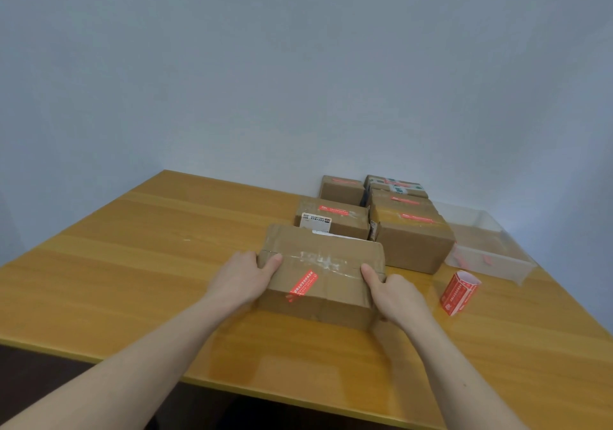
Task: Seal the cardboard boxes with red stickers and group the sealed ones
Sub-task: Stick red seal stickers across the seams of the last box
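Wooden counter (pixel 132 263), yellow-orange, set against a pale wall.

Both of the person's hands are on one cardboard box (pixel 320 275) near the front middle of the counter. Left hand (pixel 243 278) grips the box's left end: thumb lies over the top edge, fingers wrap round the side and are hidden there. Right hand (pixel 393 292) grips the right end the same way, thumb on top, fingers curled behind the side face. Cannot tell whether the box rests on the counter or is just lifted off it.

A red sticker (pixel 302 285) runs slantwise across the box's top and folds over the near edge. Clear tape along the top seam, with torn white residue.

Behind and to the right, a group of boxes stands close together near the wall. Stickered box with a white label (pixel 333 219) sits just behind the held one. Larger box (pixel 413 240) just right of it, red sticker on top. Three more boxes (pixel 374 189) further back, red stickers showing on their tops.

Roll of red stickers (pixel 459 292) stands on the counter right of the right hand, apart from it. Clear plastic tray (pixel 491 247) beyond the roll, a few red scraps inside.
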